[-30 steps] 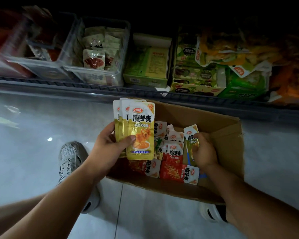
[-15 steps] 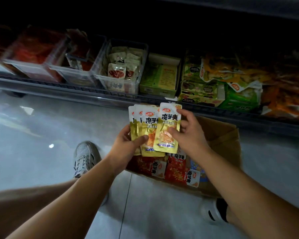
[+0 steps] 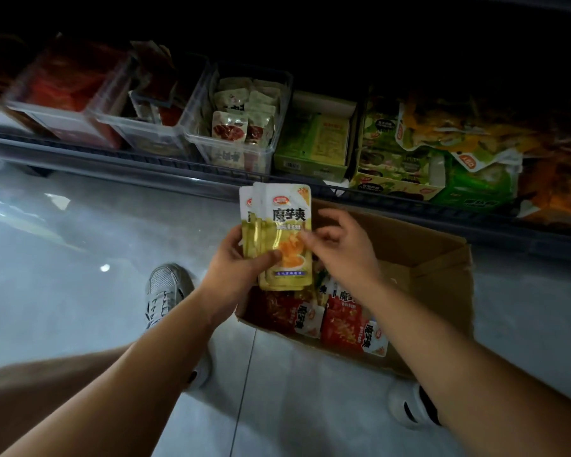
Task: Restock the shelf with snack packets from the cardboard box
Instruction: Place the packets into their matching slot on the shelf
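Observation:
My left hand (image 3: 236, 263) grips a fanned stack of yellow snack packets (image 3: 282, 232), thumb pressed across the front one. My right hand (image 3: 340, 250) is beside the stack on its right, fingers loosely spread, with a fingertip touching the front packet's edge. Below both hands stands the open cardboard box (image 3: 435, 258) on the floor, with several red and yellow packets (image 3: 340, 321) lying in it. The low shelf (image 3: 165, 163) runs across the frame just beyond the box.
On the shelf stand clear plastic bins (image 3: 241, 153) of packets, a green carton (image 3: 314, 146), open display cartons (image 3: 393, 169) and loose green and orange bags (image 3: 475, 179). My shoes (image 3: 165, 291) stand on the grey tiled floor either side of the box.
My right hand picked a yellow packet out of the box, brought it up onto the front of the stack in my left hand, and has let go of it.

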